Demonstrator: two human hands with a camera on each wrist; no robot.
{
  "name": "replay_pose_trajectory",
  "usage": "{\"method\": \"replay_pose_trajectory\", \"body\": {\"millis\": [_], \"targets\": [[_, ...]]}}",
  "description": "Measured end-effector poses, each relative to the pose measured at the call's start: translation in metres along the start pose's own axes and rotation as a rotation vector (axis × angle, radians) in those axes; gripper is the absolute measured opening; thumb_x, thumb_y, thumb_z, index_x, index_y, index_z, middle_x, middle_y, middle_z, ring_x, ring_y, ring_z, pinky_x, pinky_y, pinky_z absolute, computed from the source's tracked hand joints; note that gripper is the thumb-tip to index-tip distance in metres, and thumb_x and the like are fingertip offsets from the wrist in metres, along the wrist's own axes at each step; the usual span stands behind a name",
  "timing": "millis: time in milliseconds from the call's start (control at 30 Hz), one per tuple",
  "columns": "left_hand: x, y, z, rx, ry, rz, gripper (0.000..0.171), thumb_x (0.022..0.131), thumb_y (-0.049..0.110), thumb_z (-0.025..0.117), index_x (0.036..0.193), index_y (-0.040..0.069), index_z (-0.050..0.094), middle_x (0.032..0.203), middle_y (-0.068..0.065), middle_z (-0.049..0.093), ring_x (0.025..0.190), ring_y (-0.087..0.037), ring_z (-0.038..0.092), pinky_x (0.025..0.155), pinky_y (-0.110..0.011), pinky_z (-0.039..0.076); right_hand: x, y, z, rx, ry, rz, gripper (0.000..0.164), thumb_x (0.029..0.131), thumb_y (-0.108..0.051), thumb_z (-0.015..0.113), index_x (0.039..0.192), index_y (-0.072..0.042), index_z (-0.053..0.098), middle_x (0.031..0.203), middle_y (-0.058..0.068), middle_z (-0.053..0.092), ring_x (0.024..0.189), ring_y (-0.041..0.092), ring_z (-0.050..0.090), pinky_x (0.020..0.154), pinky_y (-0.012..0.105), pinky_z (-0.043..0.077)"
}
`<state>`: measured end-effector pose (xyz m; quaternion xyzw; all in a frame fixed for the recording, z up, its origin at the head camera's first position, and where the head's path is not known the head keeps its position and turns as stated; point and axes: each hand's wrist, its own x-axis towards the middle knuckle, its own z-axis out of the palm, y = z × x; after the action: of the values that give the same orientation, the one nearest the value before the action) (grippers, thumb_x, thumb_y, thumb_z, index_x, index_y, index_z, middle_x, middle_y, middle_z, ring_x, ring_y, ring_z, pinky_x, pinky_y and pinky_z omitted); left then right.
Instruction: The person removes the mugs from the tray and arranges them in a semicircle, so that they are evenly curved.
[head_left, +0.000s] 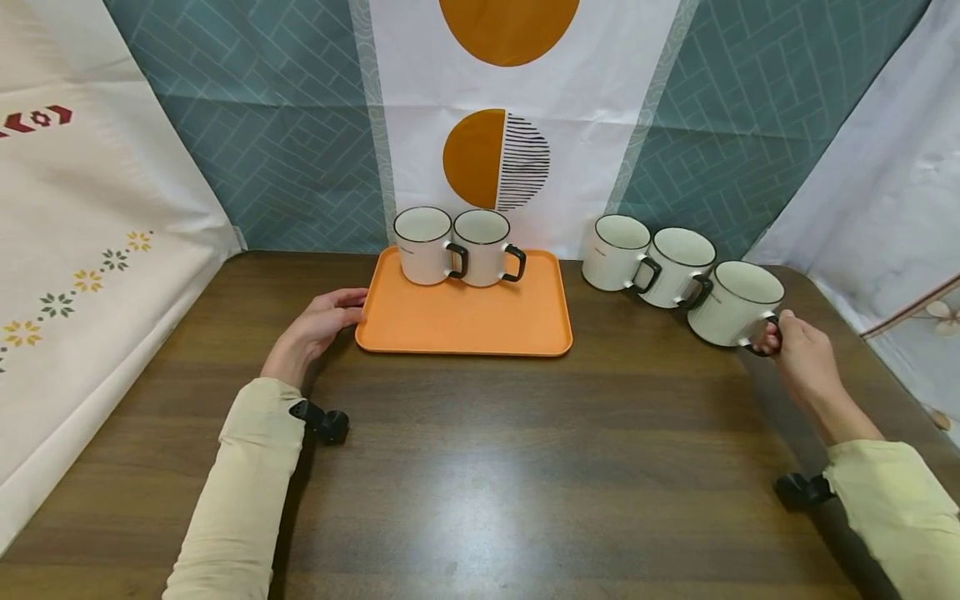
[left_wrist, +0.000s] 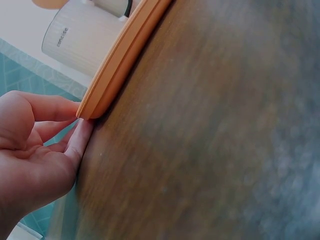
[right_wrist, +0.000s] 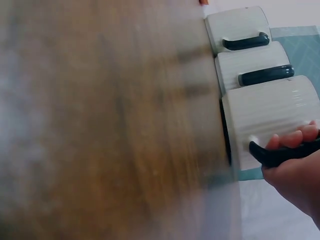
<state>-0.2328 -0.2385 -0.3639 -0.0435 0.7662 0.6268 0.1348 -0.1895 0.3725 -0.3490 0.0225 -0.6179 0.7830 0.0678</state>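
Note:
My right hand grips the black handle of a white mug with a dark rim. That mug is the nearest and rightmost of three at the right, the other two being a middle mug and a far mug. My left hand is at the left edge of an orange tray, pinching its rim between thumb and fingers in the left wrist view. On the tray's back left part stand two similar white mugs, one beside the other, handles pointing right.
The brown wooden table reaches back to a patterned cloth hung behind the tray and mugs. White cloths hang along the left side and right side. Brown tabletop lies between the tray and the three right mugs.

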Motion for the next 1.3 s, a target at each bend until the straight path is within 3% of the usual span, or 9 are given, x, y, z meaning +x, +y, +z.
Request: {"method": "replay_pose_trajectory", "body": {"millis": [267, 500, 700, 800, 1167, 1233, 1300], "targets": [[0.001, -0.001, -0.002, 0.001, 0.000, -0.001, 0.057, 0.096, -0.003, 0.046, 0.150, -0.005, 0.025, 0.146, -0.025, 0.030, 0.128, -0.033, 0.036, 0.111, -0.040, 0.028, -0.003, 0.000, 0.004, -0.153, -0.169, 0.006, 0.032, 0.106, -0.020, 0.034, 0.084, 0.001, 0.045, 0.072, 0.002, 0.043, 0.071, 0.012, 0.045, 0.065, 0.021, 0.042], [0.000, -0.004, -0.002, -0.011, -0.007, 0.000, 0.058, 0.096, -0.003, 0.046, 0.150, -0.005, 0.023, 0.147, -0.025, 0.029, 0.129, -0.034, 0.034, 0.112, -0.041, 0.027, -0.004, 0.003, 0.011, -0.290, -0.240, 0.019, 0.034, 0.106, -0.021, 0.032, 0.087, 0.007, 0.039, 0.076, 0.004, 0.041, 0.072, 0.015, 0.044, 0.066, 0.022, 0.040], [0.001, -0.007, -0.002, -0.005, -0.006, 0.007, 0.057, 0.097, -0.003, 0.045, 0.149, -0.006, 0.024, 0.146, -0.026, 0.030, 0.127, -0.032, 0.036, 0.111, -0.039, 0.029, -0.007, 0.000, 0.019, -0.453, -0.219, 0.090, 0.037, 0.106, -0.028, 0.035, 0.086, 0.000, 0.051, 0.078, -0.002, 0.051, 0.075, 0.008, 0.050, 0.064, 0.020, 0.040], [0.000, -0.006, -0.001, -0.005, -0.006, 0.013, 0.056, 0.097, -0.003, 0.044, 0.149, -0.006, 0.024, 0.146, -0.026, 0.030, 0.127, -0.031, 0.036, 0.111, -0.039, 0.030, -0.008, -0.002, 0.024, -0.480, -0.198, 0.113, 0.038, 0.105, -0.029, 0.036, 0.086, -0.002, 0.055, 0.078, -0.004, 0.054, 0.076, 0.006, 0.053, 0.065, 0.020, 0.040], [0.000, -0.001, -0.002, -0.003, -0.008, -0.004, 0.058, 0.097, -0.002, 0.045, 0.151, -0.004, 0.022, 0.148, -0.025, 0.028, 0.130, -0.034, 0.034, 0.112, -0.041, 0.027, -0.010, -0.006, 0.030, -0.594, -0.144, 0.106, 0.042, 0.106, -0.027, 0.033, 0.091, 0.005, 0.057, 0.081, -0.006, 0.058, 0.080, 0.004, 0.055, 0.073, 0.012, 0.043], [0.001, -0.001, -0.002, 0.002, -0.008, -0.006, 0.058, 0.097, -0.002, 0.045, 0.151, -0.004, 0.022, 0.149, -0.025, 0.028, 0.130, -0.033, 0.034, 0.112, -0.041, 0.027, -0.010, -0.008, 0.031, -0.665, -0.128, 0.094, 0.043, 0.106, -0.028, 0.034, 0.091, 0.006, 0.058, 0.081, -0.006, 0.060, 0.080, 0.003, 0.055, 0.073, 0.012, 0.043], [0.001, -0.001, -0.001, -0.004, -0.008, -0.007, 0.058, 0.097, -0.002, 0.045, 0.151, -0.004, 0.022, 0.149, -0.024, 0.028, 0.130, -0.033, 0.034, 0.112, -0.041, 0.027, -0.010, -0.012, 0.031, -0.802, -0.126, 0.077, 0.047, 0.105, -0.030, 0.033, 0.093, 0.007, 0.060, 0.085, 0.003, 0.063, 0.081, 0.007, 0.055, 0.071, 0.015, 0.044]]}}
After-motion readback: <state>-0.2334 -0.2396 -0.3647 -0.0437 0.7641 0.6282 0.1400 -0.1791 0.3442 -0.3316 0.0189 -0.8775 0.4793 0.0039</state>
